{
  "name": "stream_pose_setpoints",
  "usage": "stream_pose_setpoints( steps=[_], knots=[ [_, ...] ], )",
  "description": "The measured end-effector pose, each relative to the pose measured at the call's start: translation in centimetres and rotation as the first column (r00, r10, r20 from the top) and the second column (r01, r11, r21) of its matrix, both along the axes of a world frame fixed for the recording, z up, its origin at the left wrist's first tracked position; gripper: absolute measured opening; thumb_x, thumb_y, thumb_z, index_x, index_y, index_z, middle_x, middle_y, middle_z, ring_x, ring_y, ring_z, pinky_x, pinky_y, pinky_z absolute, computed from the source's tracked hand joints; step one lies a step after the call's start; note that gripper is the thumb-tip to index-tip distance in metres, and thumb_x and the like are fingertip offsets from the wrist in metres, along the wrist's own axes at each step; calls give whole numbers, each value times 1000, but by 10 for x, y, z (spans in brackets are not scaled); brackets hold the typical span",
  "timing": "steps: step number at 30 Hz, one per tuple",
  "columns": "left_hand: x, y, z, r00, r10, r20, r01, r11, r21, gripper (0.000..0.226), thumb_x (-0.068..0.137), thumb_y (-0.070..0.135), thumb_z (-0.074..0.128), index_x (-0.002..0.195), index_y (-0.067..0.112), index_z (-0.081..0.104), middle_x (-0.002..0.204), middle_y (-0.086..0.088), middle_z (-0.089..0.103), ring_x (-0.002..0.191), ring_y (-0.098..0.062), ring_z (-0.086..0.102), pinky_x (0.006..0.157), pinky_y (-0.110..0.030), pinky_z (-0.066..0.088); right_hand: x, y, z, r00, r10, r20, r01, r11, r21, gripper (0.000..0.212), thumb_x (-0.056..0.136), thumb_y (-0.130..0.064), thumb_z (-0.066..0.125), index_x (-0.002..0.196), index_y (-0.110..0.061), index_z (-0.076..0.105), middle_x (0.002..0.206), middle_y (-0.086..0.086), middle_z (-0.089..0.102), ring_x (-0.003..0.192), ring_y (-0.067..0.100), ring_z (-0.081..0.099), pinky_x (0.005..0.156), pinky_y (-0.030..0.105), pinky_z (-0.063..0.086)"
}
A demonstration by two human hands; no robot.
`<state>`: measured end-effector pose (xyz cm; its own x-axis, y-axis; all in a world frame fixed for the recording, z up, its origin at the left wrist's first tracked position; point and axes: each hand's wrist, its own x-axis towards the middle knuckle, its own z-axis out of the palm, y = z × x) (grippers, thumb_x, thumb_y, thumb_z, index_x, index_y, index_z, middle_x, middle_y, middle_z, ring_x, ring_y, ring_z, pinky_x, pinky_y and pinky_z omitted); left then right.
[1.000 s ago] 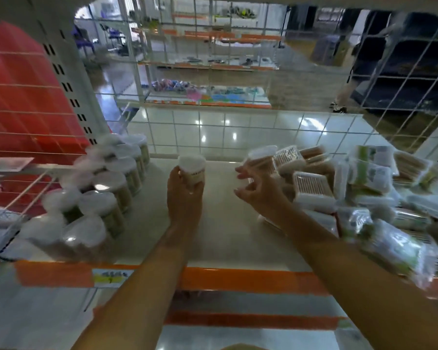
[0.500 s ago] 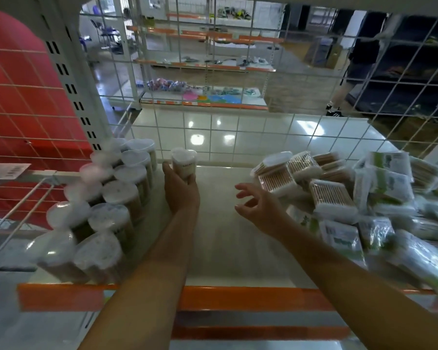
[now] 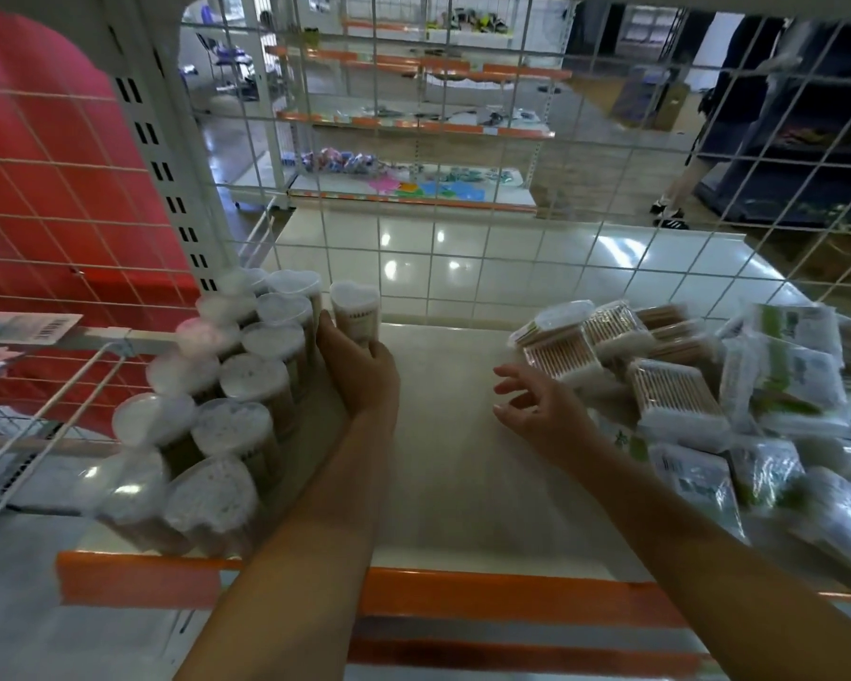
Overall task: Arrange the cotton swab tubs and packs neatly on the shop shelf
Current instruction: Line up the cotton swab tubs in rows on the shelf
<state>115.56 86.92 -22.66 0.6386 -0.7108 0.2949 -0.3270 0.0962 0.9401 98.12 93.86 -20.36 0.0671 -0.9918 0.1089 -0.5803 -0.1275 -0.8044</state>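
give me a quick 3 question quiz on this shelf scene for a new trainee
1. True or false: the left hand is gripping a heart-lidded tub.
2. Which side of the shelf holds the loose pile of packs: A left, B right, C middle?
3. Fill in: the right hand is open and holds ____.

Key
1. True; it holds it at the back of the shelf, beside the rows of tubs.
2. B.
3. Nothing; its fingers are spread near the packs.

This is a shop. White metal shelving (image 3: 443,459) with an orange price rail (image 3: 512,597) and wire-grid back (image 3: 463,267) holds packaged stock, and at twelve o'clock more orange-edged shelves (image 3: 413,125) carry goods across the tiled floor (image 3: 512,248).
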Motion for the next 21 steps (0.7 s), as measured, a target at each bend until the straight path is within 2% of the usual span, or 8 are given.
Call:
stream_pose_setpoints(
  steps=[3, 5, 7, 10, 12, 14, 17, 21],
  knots=[
    [-4, 8, 1, 996, 55, 66, -50, 997, -65, 57, 71, -16, 54, 127, -11, 42, 131, -31, 43, 127, -40, 38, 95, 6, 5, 4, 1, -2, 1000, 18, 14, -18, 1000, 3, 44, 85, -6, 63, 127, -9, 50, 105, 3, 55, 76, 2, 51, 59, 2, 44],
    [-6, 13, 2, 991, 85, 99, -78, 994, -73, 48, 67, -17, 53, 115, -12, 50, 118, -31, 49, 116, -42, 45, 94, 3, 11, 8, 1, -2, 999, 34, 25, -34, 999, 5, 44, 85, -5, 62, 127, -8, 50, 106, 4, 54, 77, 3, 51, 59, 2, 44],
    [-7, 15, 2, 992, 65, 108, -59, 996, -60, 41, 67, -16, 53, 107, -10, 52, 111, -27, 51, 108, -39, 48, 91, -4, 23, 11, 1, -1, 998, 51, 23, -51, 999, -10, 44, 85, -4, 62, 127, -8, 50, 107, 6, 55, 76, 3, 52, 60, 3, 44],
    [-8, 15, 1, 991, -98, 94, 98, 995, 3, 28, 74, -11, 51, 101, -2, 53, 94, -10, 52, 91, -25, 51, 78, -17, 39, 13, 1, 2, 998, 68, 5, -68, 997, -37, 45, 85, -7, 62, 128, -9, 49, 108, 5, 56, 78, 2, 53, 61, 6, 46],
    [-10, 15, 0, 969, -235, 81, 230, 971, 62, 31, 80, -6, 50, 109, 3, 53, 98, -4, 53, 94, -19, 52, 83, -25, 45, 13, 1, 5, 997, 75, -8, -75, 996, -48, 44, 86, -9, 62, 129, -11, 49, 107, 1, 55, 79, 1, 53, 61, 7, 46],
    [-10, 13, -1, 950, -307, 58, 299, 947, 114, 39, 83, -3, 49, 121, 7, 51, 113, -6, 56, 109, -19, 52, 93, -26, 42, 12, 2, 7, 997, 74, -13, -75, 995, -61, 44, 86, -10, 62, 128, -11, 49, 106, 0, 55, 80, 2, 53, 61, 8, 46],
    [-7, 10, 0, 947, -322, 2, 317, 935, 159, 47, 87, 0, 47, 134, 8, 43, 133, -9, 51, 124, -19, 45, 101, -26, 35, 9, 3, 8, 998, 63, -6, -63, 996, -66, 43, 86, -9, 62, 127, -11, 50, 106, 2, 56, 79, 2, 54, 62, 8, 45],
    [-6, 8, 2, 938, -348, -9, 343, 921, 183, 54, 87, 0, 46, 140, 10, 37, 139, -7, 45, 128, -19, 41, 103, -25, 31, 4, 7, 3, 999, 48, 9, -48, 998, -49, 41, 87, -8, 60, 127, -10, 50, 102, 2, 56, 76, -1, 52, 59, 5, 45]
  ],
)
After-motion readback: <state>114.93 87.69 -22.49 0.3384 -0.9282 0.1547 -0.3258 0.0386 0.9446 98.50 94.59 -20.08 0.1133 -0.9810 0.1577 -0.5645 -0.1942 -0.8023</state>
